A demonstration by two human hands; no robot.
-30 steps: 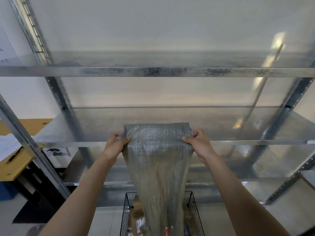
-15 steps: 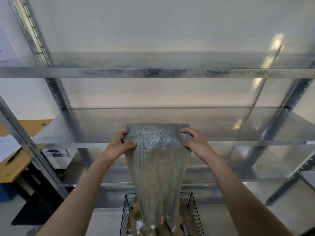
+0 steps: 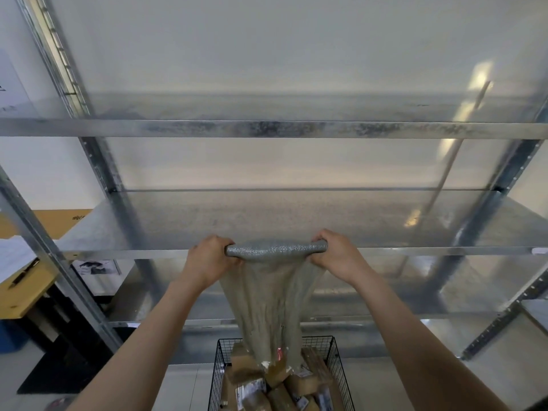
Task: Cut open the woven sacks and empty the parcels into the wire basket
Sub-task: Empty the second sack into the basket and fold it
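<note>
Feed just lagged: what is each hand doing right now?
Left hand: closed, gripping the left end of the bunched top of the woven sack.
Right hand: closed, gripping its right end.

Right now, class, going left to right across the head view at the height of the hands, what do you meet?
Pen on the desk → left hand → woven sack → right hand.
</note>
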